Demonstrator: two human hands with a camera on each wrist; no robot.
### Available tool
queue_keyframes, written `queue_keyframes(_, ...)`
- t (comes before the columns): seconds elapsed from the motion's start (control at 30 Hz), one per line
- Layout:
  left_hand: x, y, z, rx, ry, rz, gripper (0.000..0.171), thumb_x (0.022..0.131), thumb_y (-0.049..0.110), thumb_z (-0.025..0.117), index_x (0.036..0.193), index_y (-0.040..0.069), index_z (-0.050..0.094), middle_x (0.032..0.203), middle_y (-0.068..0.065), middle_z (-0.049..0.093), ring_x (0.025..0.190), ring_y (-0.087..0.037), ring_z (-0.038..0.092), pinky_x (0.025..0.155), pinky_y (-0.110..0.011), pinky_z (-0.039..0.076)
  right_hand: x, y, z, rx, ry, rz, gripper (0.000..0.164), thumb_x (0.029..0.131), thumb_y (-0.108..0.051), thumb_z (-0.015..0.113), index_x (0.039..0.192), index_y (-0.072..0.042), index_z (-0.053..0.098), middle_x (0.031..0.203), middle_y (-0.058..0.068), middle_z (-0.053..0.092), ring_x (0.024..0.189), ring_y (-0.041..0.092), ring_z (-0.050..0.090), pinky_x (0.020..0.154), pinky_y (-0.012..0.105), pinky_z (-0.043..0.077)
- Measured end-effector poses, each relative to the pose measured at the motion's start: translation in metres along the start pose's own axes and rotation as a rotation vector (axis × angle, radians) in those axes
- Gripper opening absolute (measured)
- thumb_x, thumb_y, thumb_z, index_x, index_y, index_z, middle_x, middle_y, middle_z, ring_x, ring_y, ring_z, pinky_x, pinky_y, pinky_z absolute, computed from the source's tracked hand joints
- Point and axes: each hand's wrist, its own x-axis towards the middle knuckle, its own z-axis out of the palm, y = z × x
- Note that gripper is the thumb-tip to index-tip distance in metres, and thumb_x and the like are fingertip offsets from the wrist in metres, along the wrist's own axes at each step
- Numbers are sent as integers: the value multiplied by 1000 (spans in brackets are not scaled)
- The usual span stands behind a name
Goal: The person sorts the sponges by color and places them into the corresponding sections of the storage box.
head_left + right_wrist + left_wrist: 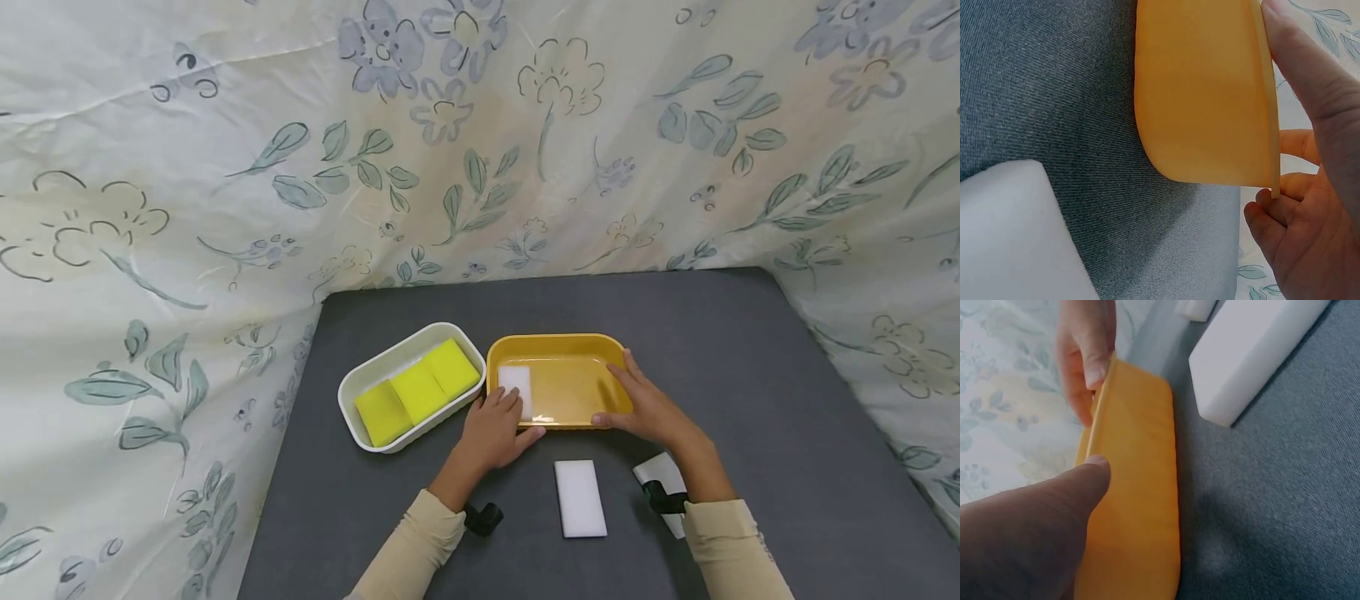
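Observation:
A yellow tray (570,367) stands with a white sponge block (515,377) upright along its left end. My left hand (491,429) reaches over the front left rim, fingers over that block and thumb outside against the rim. At the tray's right end, my right hand (645,404) grips the rim, its thumb at the front edge and fingers round the corner. The right wrist view shows the thumb (1297,56) on the rim and fingertips by the tray corner. To the left, a white tray (360,377) holds yellow sponges (417,392) in a row.
One white block (580,498) lies on the dark grey table (787,433) in front of the yellow tray. Another white block (660,471) lies partly under my right wrist in the head view. A floral cloth (480,167) hangs behind and along both sides.

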Motion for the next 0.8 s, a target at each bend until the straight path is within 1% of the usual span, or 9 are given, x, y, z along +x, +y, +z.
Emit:
queue_keyframes(0.13,4,3,-1,-1,-32,-44,79,97,68,42,151,10,46,156,-2,41,144,-23,32,112,-51,32,0,0,0,1,0,-5,107,78,-48,85,155,2,30,164,26,1,140,58,22,105,70,27)
queue_keyframes(0.27,6,7,-5,-1,-47,-81,85,93,71,47,151,9,45,155,-4,42,143,-23,33,109,-52,35,0,0,1,10,-5,3,106,78,-46,85,156,1,29,164,25,-1,141,57,20,106,71,26)
queue_keyframes(0.47,10,9,-6,-32,-62,-100,94,87,73,54,151,5,43,156,-7,41,143,-24,32,108,-53,36,0,2,2,14,-6,6,108,77,-48,85,155,2,30,164,24,-1,141,57,19,106,71,26)
queue_keyframes(0.63,10,8,-8,-27,-76,-96,102,84,72,62,154,3,36,160,-11,32,149,-28,22,114,-56,27,3,2,1,-2,-12,-1,109,77,-53,83,156,1,29,165,24,-1,142,56,20,106,69,27)
queue_keyframes(0.8,3,14,-15,-26,-44,-80,105,80,69,69,154,2,35,161,-12,30,150,-37,12,116,-59,18,3,-2,1,-14,-8,-2,107,78,-50,84,155,2,30,164,26,0,142,56,20,106,69,27)
